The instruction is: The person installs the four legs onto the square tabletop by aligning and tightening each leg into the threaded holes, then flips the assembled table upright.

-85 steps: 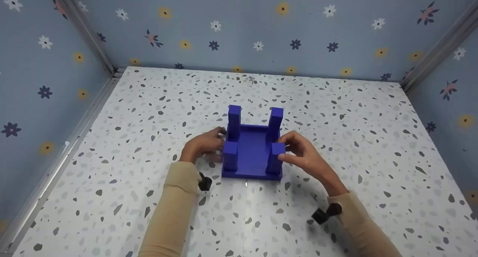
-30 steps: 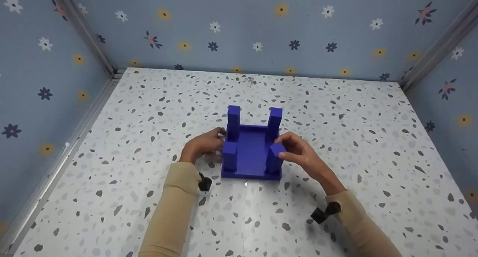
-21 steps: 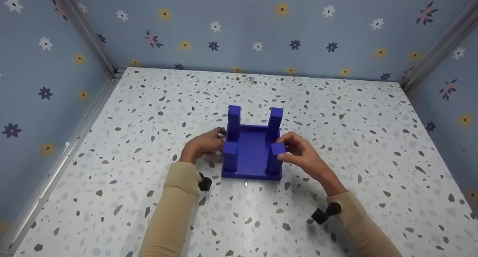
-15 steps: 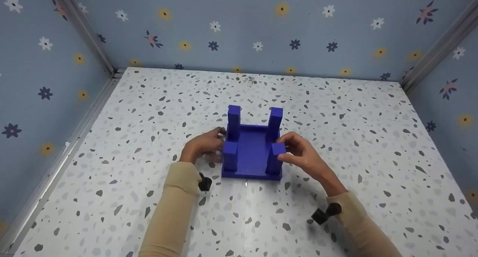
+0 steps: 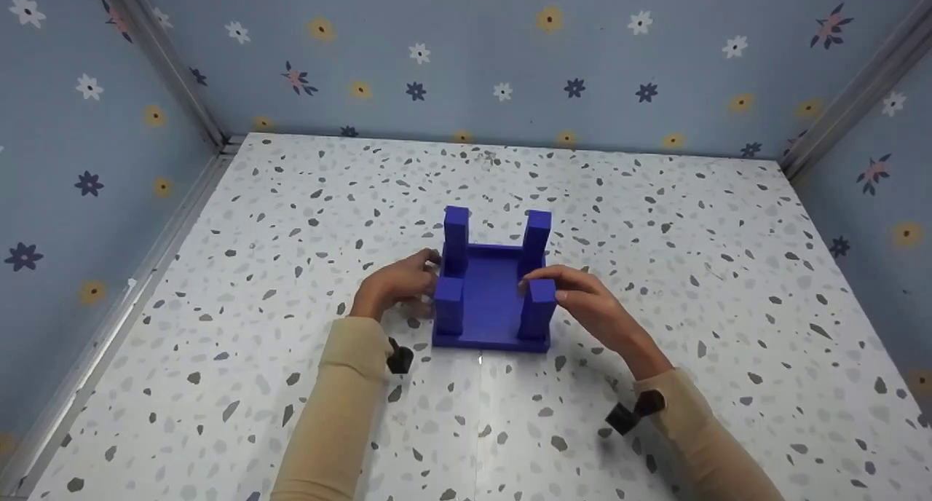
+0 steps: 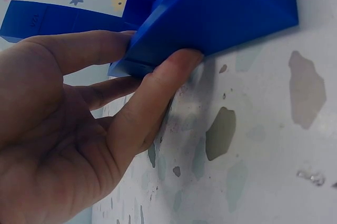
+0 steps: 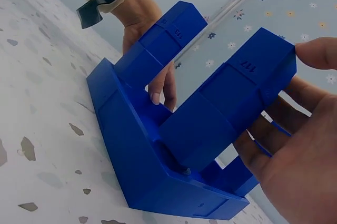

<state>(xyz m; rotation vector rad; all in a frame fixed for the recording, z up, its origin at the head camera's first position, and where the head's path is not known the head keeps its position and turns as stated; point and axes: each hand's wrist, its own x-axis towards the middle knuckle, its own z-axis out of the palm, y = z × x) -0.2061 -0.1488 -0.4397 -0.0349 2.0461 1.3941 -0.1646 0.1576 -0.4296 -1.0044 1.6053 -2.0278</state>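
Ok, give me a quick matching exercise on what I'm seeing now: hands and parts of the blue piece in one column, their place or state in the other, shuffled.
Things:
1. left hand
2. right hand
3. far posts
4. blue base

Places or states:
A. lies flat on the speckled table
B. stand untouched at the base's back corners
C. grips the base's left edge
D. holds the top of the near right post

Pairs: 1-C, 2-D, 3-B, 4-A
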